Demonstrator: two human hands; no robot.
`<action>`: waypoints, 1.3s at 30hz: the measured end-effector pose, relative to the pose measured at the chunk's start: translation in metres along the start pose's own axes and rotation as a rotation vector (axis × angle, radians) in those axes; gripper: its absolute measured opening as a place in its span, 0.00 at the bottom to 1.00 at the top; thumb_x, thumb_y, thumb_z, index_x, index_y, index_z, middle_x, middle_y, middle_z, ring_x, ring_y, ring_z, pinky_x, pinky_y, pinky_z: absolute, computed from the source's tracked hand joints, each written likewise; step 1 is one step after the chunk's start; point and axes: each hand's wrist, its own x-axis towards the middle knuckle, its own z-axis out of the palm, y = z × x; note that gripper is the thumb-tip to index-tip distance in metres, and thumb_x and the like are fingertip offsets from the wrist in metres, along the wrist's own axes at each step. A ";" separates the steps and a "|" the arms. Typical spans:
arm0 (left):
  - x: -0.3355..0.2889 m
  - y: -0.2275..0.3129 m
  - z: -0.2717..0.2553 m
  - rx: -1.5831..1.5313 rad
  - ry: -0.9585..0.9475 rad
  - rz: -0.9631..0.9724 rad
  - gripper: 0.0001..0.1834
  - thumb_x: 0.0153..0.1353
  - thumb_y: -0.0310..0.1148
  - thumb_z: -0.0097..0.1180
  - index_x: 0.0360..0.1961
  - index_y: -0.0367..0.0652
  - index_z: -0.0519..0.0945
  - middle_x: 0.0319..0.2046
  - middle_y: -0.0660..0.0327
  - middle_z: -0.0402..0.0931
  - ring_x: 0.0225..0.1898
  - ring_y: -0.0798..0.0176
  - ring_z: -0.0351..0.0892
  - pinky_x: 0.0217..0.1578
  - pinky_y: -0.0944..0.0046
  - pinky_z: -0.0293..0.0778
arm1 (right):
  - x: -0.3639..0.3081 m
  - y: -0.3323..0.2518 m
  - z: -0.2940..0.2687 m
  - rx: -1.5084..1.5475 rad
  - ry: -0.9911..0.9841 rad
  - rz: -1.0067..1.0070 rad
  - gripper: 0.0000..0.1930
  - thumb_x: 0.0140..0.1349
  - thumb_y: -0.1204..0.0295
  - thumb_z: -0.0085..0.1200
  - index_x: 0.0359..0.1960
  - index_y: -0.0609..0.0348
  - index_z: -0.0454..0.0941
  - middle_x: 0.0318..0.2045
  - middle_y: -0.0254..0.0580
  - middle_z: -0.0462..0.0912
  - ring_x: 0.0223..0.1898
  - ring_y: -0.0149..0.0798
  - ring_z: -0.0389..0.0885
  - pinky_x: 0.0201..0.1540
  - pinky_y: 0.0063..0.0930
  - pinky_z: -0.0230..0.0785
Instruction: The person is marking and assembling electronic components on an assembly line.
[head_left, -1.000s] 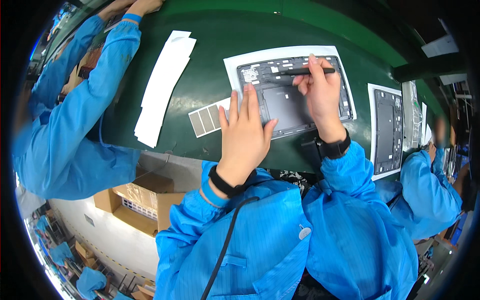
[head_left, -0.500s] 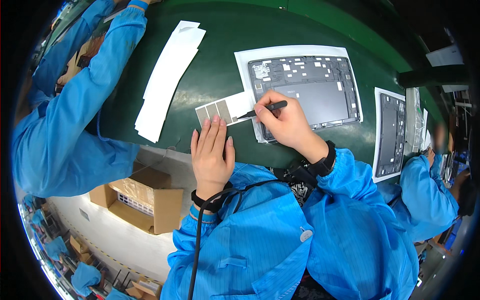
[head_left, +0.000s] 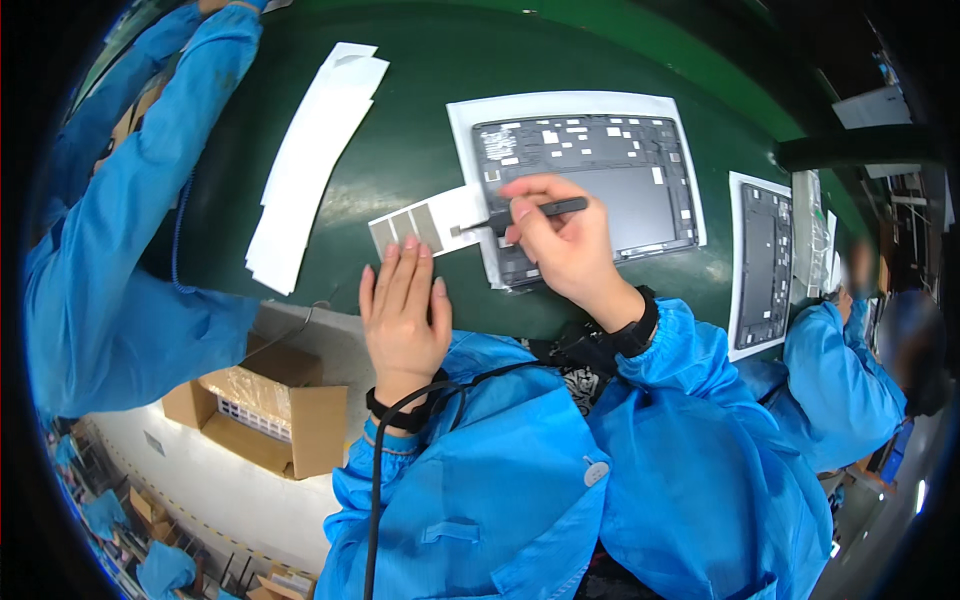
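Note:
My right hand (head_left: 570,240) grips black tweezers (head_left: 565,206) between thumb and fingers, above the near left part of a dark tablet housing (head_left: 630,205). The tweezers' slim end points left, over a white backing sheet (head_left: 455,208). Grey rectangular adhesive pieces (head_left: 427,228) sit in a row on the sheet's left part. A tiny grey piece (head_left: 456,231) shows close to the tweezers' tip; blur hides whether they grip it. My left hand (head_left: 405,320) lies flat, fingers extended, its fingertips on the lower edge of the sheet by the grey pieces.
Under the housing is a white sheet (head_left: 462,125). Long white paper strips (head_left: 315,165) lie left on the green table (head_left: 400,110). A second housing (head_left: 768,265) lies right. Co-workers' blue sleeves (head_left: 150,160) show at both sides. An open carton (head_left: 318,430) stands below left.
The whole view has shifted slightly left. My right hand and the tweezers have moved a little right relative to the sheet. My left hand stays on the sheet.

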 end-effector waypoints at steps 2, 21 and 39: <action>0.000 0.000 -0.003 -0.003 0.004 0.002 0.22 0.60 0.29 0.53 0.57 0.42 0.76 0.60 0.56 0.72 0.64 0.53 0.67 0.65 0.47 0.56 | -0.003 -0.009 -0.008 0.004 0.062 -0.016 0.09 0.65 0.75 0.51 0.45 0.65 0.77 0.25 0.35 0.81 0.27 0.21 0.77 0.27 0.15 0.67; 0.018 0.050 0.001 -0.174 0.000 0.189 0.17 0.53 0.25 0.57 0.46 0.40 0.79 0.53 0.54 0.73 0.52 0.47 0.72 0.56 0.48 0.65 | -0.020 0.013 -0.040 -0.145 0.032 0.025 0.07 0.64 0.77 0.51 0.41 0.68 0.77 0.29 0.34 0.79 0.27 0.20 0.73 0.28 0.16 0.68; 0.013 0.077 0.013 0.032 -0.144 0.184 0.38 0.57 0.35 0.58 0.65 0.28 0.60 0.56 0.46 0.72 0.62 0.49 0.66 0.62 0.45 0.57 | -0.021 0.020 -0.039 -0.233 0.071 -0.027 0.06 0.63 0.76 0.52 0.37 0.67 0.78 0.25 0.38 0.81 0.25 0.23 0.76 0.26 0.19 0.69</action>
